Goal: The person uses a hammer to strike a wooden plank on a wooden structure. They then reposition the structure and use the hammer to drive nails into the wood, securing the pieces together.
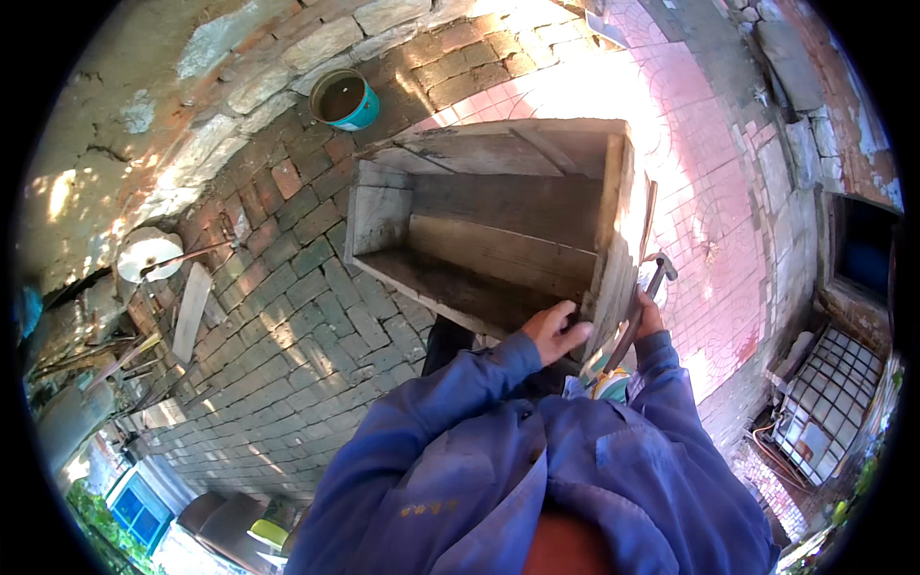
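Note:
A weathered wooden box (498, 235), open at the top, stands tilted in front of me with its inside showing. My left hand (559, 333) is closed over the box's near edge, close to its right-hand corner, fingers curled and thumb apart. At the right end of the box, my right hand (651, 314) grips a hammer (657, 278). The hammer's curved metal head points away from me and its handle slopes back toward my body. Part of the right hand's fingers is hidden behind the handle.
A teal bucket (345, 100) stands beyond the box on the brick paving (297, 278). Pink tiles (714, 240) lie to the right. At far left are a white round object (150, 255) and a loose board (193, 311). A wire-grid crate (826, 402) sits at the right wall.

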